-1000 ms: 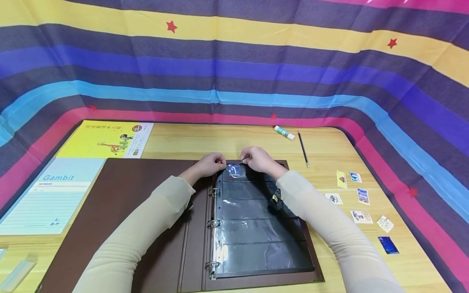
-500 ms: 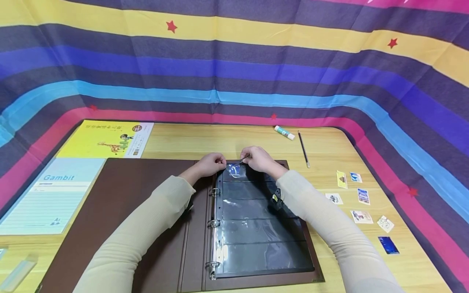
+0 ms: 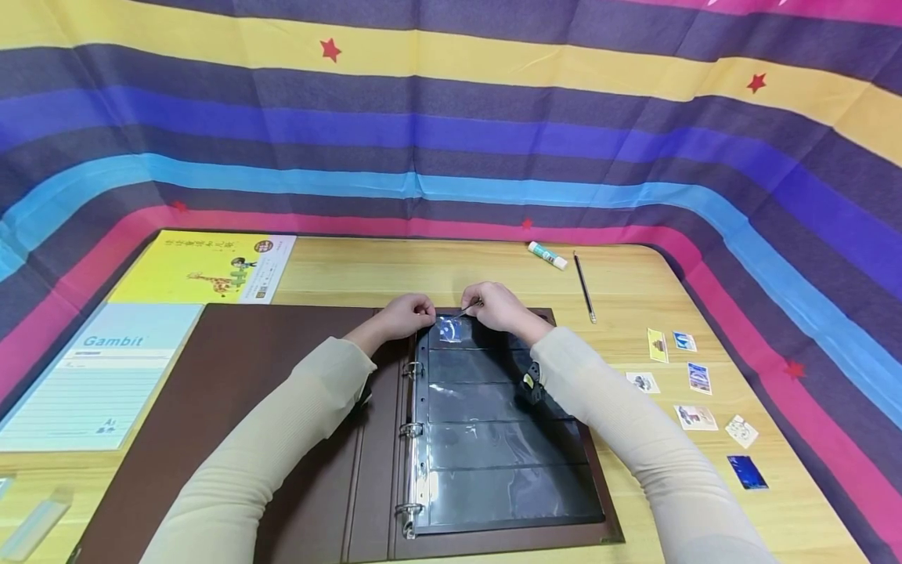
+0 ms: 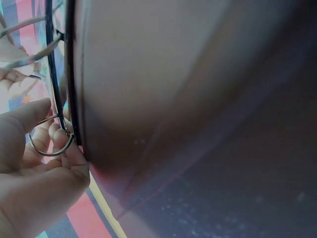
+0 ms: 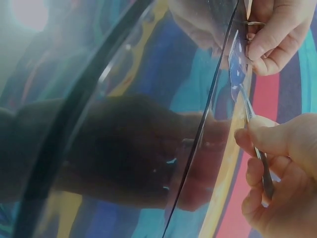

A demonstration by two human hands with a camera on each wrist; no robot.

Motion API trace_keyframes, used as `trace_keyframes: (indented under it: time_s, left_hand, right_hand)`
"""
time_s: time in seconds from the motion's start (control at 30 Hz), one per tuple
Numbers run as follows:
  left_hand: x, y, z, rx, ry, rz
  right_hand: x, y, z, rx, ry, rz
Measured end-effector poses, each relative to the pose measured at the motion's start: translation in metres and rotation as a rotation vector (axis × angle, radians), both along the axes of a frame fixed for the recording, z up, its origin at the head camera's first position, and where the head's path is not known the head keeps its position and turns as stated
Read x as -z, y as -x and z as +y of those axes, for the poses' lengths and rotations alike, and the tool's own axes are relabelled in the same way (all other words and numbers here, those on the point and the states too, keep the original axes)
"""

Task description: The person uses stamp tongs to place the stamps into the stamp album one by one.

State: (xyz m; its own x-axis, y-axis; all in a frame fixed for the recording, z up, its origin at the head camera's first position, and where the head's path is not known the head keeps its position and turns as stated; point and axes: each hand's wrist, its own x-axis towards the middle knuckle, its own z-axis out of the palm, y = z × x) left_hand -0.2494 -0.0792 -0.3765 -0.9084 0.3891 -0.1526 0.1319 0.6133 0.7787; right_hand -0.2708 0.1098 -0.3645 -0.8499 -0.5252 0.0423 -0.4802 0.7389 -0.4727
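Observation:
A brown ring binder (image 3: pixel 289 345) lies open, with a black page (image 3: pixel 507 495) of clear pockets on its right side. At the page's top left corner, the thumb and fingers of my left hand (image 3: pixel 407 316) pinch the sheet's edge; the left wrist view shows them beside a metal ring (image 4: pixel 52 154). My right hand (image 3: pixel 499 307) holds metal tweezers (image 5: pixel 258 151) between thumb and fingers. Their tips meet the edge of a small blue stamp (image 5: pixel 237 67), which sits in the top pocket near the left hand.
Several loose stamps (image 3: pixel 696 417) lie on the table right of the binder. Behind are a glue stick (image 3: pixel 546 255) and a pencil (image 3: pixel 584 288). On the left lie a yellow book (image 3: pixel 190 270) and a Gambit notebook (image 3: pixel 92 384). A striped cloth (image 3: pixel 451 133) hangs behind the table.
The blue stamp sits slightly lower in the top pocket than before, and the glare over it differs. Both hands stay in nearly the same place.

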Motion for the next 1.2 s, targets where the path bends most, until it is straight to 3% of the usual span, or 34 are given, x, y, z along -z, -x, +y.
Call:
trace_keyframes:
  time_s: [0.33, 0.67, 1.03, 1.2]
  left_hand:
    - [0.002, 0.002, 0.001, 0.001, -0.001, 0.016]
    - [0.001, 0.002, 0.000, 0.012, -0.003, -0.039]
    - [0.003, 0.001, 0.002, 0.006, 0.032, -0.013]
    - [0.005, 0.001, 0.002, 0.014, 0.032, 0.002]
  right_hand:
    - [-0.001, 0.000, -0.001, -0.058, -0.007, -0.008]
    - [-0.008, -0.001, 0.018, 0.056, 0.004, 0.025]
    - [-0.032, -0.034, 0.096, 0.174, 0.163, -0.023]
    - [-0.033, -0.060, 0.138, 0.184, 0.139, -0.018]
